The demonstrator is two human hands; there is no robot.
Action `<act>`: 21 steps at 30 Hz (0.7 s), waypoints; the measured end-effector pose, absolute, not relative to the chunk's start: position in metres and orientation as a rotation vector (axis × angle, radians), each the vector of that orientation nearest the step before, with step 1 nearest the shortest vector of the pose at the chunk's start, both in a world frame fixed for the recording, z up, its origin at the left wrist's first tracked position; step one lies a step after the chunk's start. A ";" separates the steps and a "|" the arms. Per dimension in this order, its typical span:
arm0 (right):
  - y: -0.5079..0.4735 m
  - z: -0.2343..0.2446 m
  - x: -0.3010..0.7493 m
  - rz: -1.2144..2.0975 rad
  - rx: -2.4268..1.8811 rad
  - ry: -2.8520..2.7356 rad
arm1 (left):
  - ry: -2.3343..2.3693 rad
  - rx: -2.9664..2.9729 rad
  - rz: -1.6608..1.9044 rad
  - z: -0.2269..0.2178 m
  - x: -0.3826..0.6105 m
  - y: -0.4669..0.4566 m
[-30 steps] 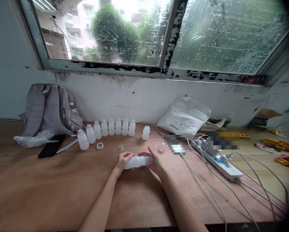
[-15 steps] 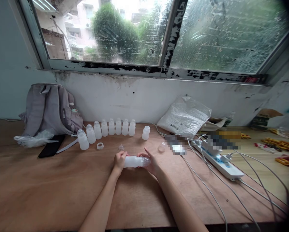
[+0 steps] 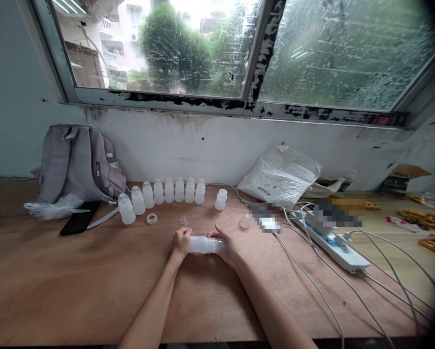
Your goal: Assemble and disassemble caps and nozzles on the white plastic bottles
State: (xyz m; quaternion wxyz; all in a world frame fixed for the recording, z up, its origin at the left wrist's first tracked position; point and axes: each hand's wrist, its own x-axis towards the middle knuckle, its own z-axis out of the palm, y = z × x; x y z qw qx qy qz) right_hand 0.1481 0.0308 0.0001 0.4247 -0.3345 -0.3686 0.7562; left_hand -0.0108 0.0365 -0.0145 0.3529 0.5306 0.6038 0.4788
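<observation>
A small translucent white bottle (image 3: 203,245) lies on its side between my hands, just above the wooden table (image 3: 75,281). My left hand (image 3: 181,242) is closed round its base end. My right hand (image 3: 227,246) is wrapped round its neck end, where a clear cap shows. Behind them stands a curved row of several capped white bottles (image 3: 159,195), and one bottle (image 3: 220,199) stands apart to the right. A white ring (image 3: 152,218), a small clear part (image 3: 183,221) and a clear cap (image 3: 244,223) lie loose on the table.
A grey backpack (image 3: 77,162) leans at the back left, with a plastic bag (image 3: 52,208) and a black phone (image 3: 79,218) in front of it. A white plastic package (image 3: 279,177), a white power strip (image 3: 339,245) and several cables lie at the right. A window runs above.
The bottle and both hands have sunk slightly towards the table, and my right fingers have closed tighter round the neck end. The view has shifted a little.
</observation>
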 end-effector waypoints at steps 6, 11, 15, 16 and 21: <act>0.031 -0.005 0.145 1.816 -0.898 -0.903 | 1.645 1.415 1.246 -0.016 -0.007 0.036; 0.030 -0.007 0.142 1.764 -0.918 -0.885 | 1.671 1.426 1.295 -0.013 -0.004 0.032; 0.032 -0.008 0.140 1.710 -0.902 -0.874 | 1.633 1.419 1.365 -0.011 -0.005 0.031; 0.033 -0.008 0.140 1.685 -0.905 -0.865 | 1.622 1.414 1.387 -0.010 -0.006 0.031; 0.039 -0.009 0.139 1.507 -0.948 -0.807 | 1.609 1.340 1.511 -0.009 -0.011 0.033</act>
